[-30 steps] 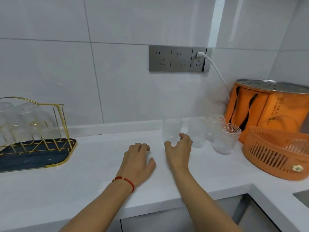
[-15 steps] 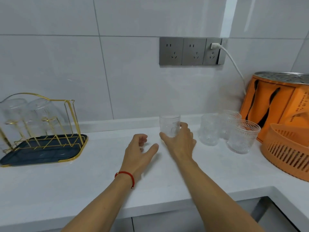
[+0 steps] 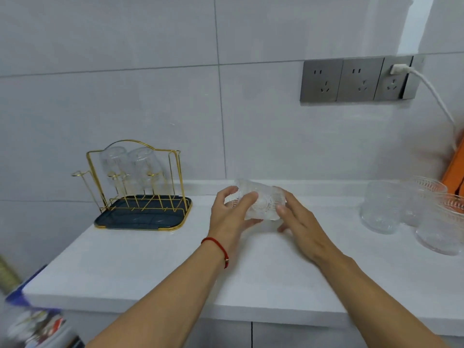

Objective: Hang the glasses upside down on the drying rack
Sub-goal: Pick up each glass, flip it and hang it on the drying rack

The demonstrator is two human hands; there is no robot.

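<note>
- Both hands are on one clear patterned glass (image 3: 261,203), lifted just above the white surface (image 3: 155,267) and tipped over on its side.
- The left hand (image 3: 229,217), red cord at the wrist, wraps its fingers round the glass's left end.
- The right hand (image 3: 300,222) steadies the other end, thumb on the glass wall, fingers spread underneath.
- Over to the left stands the gold wire drying rack (image 3: 140,187) on its dark tray, well apart from the hands.
- Two glasses (image 3: 130,164) already hang upside down on its pegs, side by side.
- More patterned glasses (image 3: 401,209) wait upright in a cluster at the right edge, near an orange container (image 3: 454,169).
- Grey wall sockets (image 3: 356,80) sit above, one with a white plug in it.
</note>
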